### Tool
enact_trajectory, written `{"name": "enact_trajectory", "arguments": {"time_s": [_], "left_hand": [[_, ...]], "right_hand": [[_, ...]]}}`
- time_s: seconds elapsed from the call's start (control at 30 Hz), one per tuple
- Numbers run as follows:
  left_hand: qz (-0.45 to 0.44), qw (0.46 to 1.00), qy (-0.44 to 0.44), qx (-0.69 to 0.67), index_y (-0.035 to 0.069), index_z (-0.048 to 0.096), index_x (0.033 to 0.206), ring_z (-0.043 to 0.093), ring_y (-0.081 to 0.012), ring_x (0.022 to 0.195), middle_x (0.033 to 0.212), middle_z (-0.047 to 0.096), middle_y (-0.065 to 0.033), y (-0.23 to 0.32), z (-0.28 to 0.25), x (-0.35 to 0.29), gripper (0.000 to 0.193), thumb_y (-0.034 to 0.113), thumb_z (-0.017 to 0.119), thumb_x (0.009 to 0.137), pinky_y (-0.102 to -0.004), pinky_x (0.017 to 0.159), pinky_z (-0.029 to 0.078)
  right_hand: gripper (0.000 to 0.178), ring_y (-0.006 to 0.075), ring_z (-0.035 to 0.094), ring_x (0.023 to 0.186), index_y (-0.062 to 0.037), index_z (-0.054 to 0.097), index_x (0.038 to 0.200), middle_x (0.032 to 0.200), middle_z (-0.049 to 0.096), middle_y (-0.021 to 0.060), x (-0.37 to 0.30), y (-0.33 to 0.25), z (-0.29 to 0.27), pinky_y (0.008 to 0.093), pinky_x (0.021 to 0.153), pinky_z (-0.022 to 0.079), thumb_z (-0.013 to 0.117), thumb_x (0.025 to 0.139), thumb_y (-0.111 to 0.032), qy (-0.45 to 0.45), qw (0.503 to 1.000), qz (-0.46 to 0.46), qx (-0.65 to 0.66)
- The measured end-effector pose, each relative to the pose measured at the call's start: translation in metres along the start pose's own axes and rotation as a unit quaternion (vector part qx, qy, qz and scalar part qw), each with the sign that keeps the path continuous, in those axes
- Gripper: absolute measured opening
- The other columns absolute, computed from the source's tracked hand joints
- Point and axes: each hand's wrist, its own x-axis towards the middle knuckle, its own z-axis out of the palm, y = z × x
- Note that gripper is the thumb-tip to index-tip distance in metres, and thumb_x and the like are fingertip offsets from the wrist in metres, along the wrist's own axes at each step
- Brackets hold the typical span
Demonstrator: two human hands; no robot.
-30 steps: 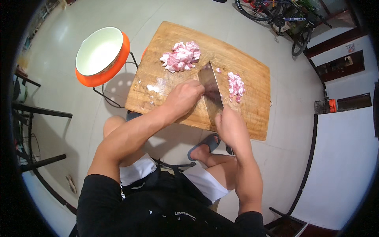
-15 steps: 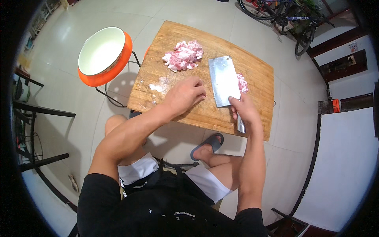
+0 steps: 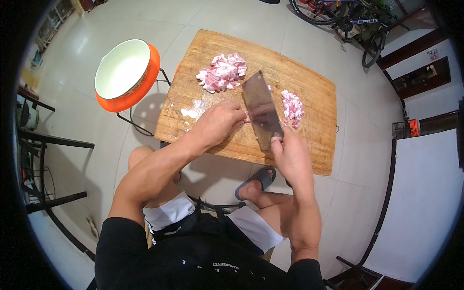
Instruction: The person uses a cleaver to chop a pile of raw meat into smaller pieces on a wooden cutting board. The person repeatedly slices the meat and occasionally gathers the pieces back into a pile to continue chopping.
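Note:
My right hand grips a cleaver by its handle and the near end of the blade. The broad blade stands tilted over the wooden cutting board, just right of my left hand. The left fingers are bent and pressed together on a small strip of pink meat beside the blade. A pile of sliced pink and white meat lies at the board's far left. Right of the cleaver is a smaller pile of diced meat. White scraps stick to the board near my left wrist.
Left of the board, a white enamel bowl sits on an orange stool with black metal legs. My feet in grey slides are below the board's near edge. A bicycle stands at the far right, and a dark frame at the left.
The cleaver has swung left and its blade has turned more upright, close to my left fingers. The diced meat on the right now shows in full. My left hand has shifted slightly nearer me.

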Motion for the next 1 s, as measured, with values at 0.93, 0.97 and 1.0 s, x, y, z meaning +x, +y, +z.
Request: {"name": "enact_trajectory", "arguments": {"time_s": [0.93, 0.97, 1.0], "left_hand": [[0.021, 0.998, 0.021, 0.047, 0.001, 0.07, 0.091, 0.069, -0.0389, 0.097, 0.093, 0.067, -0.0168, -0.004, 0.024, 0.003, 0.011, 0.009, 0.075, 0.086, -0.051, 0.086, 0.057], [0.027, 0.999, 0.013, 0.045, 0.001, 0.07, 0.091, 0.069, -0.0388, 0.097, 0.093, 0.067, -0.0168, -0.004, 0.025, 0.003, 0.011, 0.009, 0.075, 0.086, -0.0512, 0.086, 0.057], [0.029, 0.999, 0.009, 0.043, 0.001, 0.07, 0.091, 0.069, -0.0389, 0.097, 0.093, 0.067, -0.0168, -0.004, 0.023, 0.002, 0.011, 0.009, 0.075, 0.086, -0.0512, 0.086, 0.057]], "right_hand": [[0.028, 0.057, 0.07, 0.097, 0.012, 0.064, 0.1, 0.095, 0.07, 0.0403, 0.0, -0.014, 0.019, 0.0633, 0.09, 0.054, 0.06, 0.102, -0.015, -0.061, 0.996, -0.004, -0.069], [0.026, 0.0568, 0.07, 0.099, 0.0107, 0.065, 0.102, 0.099, 0.071, 0.0397, 0.012, -0.013, 0.025, 0.0631, 0.091, 0.055, 0.06, 0.102, -0.015, -0.049, 0.995, -0.022, -0.081], [0.025, 0.0566, 0.071, 0.101, 0.0093, 0.066, 0.103, 0.102, 0.072, 0.0391, 0.022, -0.013, 0.03, 0.0628, 0.092, 0.056, 0.06, 0.102, -0.015, -0.034, 0.995, -0.039, -0.089]]}}
